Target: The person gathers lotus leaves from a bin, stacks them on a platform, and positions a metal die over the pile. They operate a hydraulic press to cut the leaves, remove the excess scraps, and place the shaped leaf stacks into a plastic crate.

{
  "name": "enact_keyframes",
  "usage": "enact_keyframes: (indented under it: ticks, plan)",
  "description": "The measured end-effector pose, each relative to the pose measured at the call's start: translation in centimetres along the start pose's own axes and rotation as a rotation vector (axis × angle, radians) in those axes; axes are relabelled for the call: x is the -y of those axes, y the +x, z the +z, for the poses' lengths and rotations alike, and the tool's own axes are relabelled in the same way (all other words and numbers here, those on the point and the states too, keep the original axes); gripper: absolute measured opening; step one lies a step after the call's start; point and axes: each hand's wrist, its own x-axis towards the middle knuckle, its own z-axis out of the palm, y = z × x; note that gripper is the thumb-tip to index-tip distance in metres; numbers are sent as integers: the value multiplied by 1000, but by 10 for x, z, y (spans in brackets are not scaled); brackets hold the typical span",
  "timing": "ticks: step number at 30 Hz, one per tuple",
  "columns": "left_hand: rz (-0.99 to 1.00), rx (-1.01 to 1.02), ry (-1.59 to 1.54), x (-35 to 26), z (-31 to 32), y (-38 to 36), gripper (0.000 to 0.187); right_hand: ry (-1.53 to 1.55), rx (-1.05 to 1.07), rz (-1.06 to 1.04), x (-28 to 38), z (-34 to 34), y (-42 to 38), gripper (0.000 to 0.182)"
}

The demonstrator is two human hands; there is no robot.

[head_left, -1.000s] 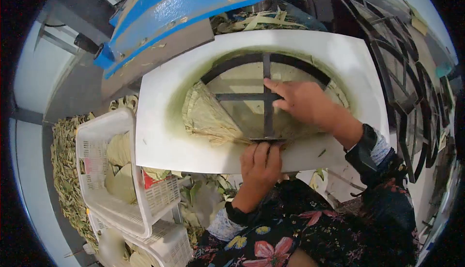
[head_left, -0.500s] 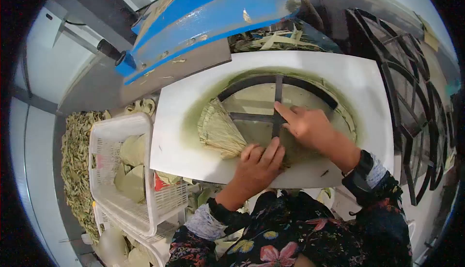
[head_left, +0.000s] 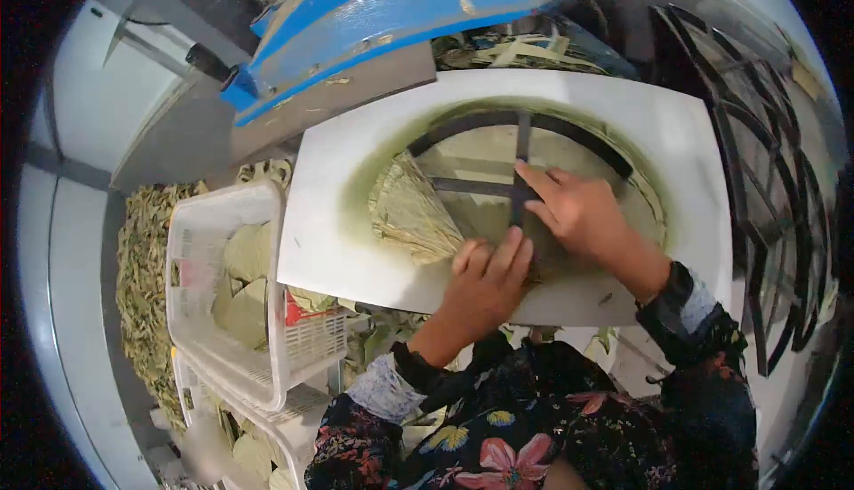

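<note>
On a white board [head_left: 325, 250] lies a round stack of pale green leaves [head_left: 480, 148], with a dark curved frame with crossed bars [head_left: 455, 187] on top. A folded pale leaf [head_left: 411, 210] sticks out at the stack's left side. My left hand [head_left: 480, 290] rests at the near edge of the stack, its fingers stretched towards the lower end of the upright bar. From the right, my right hand [head_left: 583, 214] reaches over the frame, index finger extended onto the bar near the crossing and thumb apart. What lies under its curled fingers is hidden.
White baskets [head_left: 276, 294] with round-cut leaves stand at the left, beside a heap of leaf scraps [head_left: 147, 285]. Behind the board is a blue machine part [head_left: 400, 10]. More dark curved frames [head_left: 747, 170] lie at the right. Leaf strips [head_left: 525, 50] lie behind the board.
The camera view has tilted slightly, so the board and both hands appear higher. The hands keep nearly the same places on the frame and stack.
</note>
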Motion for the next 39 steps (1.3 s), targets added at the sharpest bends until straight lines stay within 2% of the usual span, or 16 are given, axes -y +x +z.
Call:
enact_keyframes:
  ticks: [2, 4, 5, 6, 8, 10, 13, 15, 18, 20, 21, 23, 27, 32, 34, 39]
  plan:
    - [2, 12, -71, 5, -5, 1, 52, 4, -8, 26, 5, -7, -4, 52]
    - [3, 183, -344, 15, -26, 4, 59, -46, -203, -18, 16, -16, -6, 57]
    - [-12, 340, -358, 24, -39, 6, 59, -50, -196, -2, 27, -22, -13, 57]
    - [1, 347, -370, 41, -45, 1, 59, 12, -165, -21, 44, -30, -23, 61]
    - [-19, -2, -357, 88, -59, -4, 64, 56, -148, -29, 72, -28, -38, 64]
    - [-241, -172, -272, 141, -86, 6, 60, -19, 17, 108, 93, -10, -50, 69]
    - [-363, -561, -156, 248, -112, 36, 66, -121, -71, 178, 103, 18, -53, 69]
    - [-519, -681, -22, 345, -124, 47, 67, -168, -128, 227, 106, 31, -55, 68]
    - [-583, -799, 1, 431, -144, 75, 58, -249, -204, 228, 106, 36, -54, 65]
    - [-651, -565, -626, 457, -157, 88, 40, -257, -132, 225, 108, 34, -55, 60]
    - [-622, -569, -645, 478, -153, 92, 40, -234, -161, 216, 109, 31, -53, 55]
    - [-797, -605, -769, 514, -130, 94, 26, -248, -164, 224, 110, 30, -53, 56]
    - [-857, -656, -783, 502, -127, 97, 21, -246, -169, 194, 109, 30, -54, 62]
    - [-781, -635, -774, 505, -133, 84, 25, -239, -211, 189, 112, 27, -53, 69]
    - [-768, -635, -830, 444, -144, 77, 28, -228, -160, 199, 111, 26, -55, 59]
    - [-775, -587, -831, 352, -167, 46, 34, -230, -172, 175, 112, 25, -58, 61]
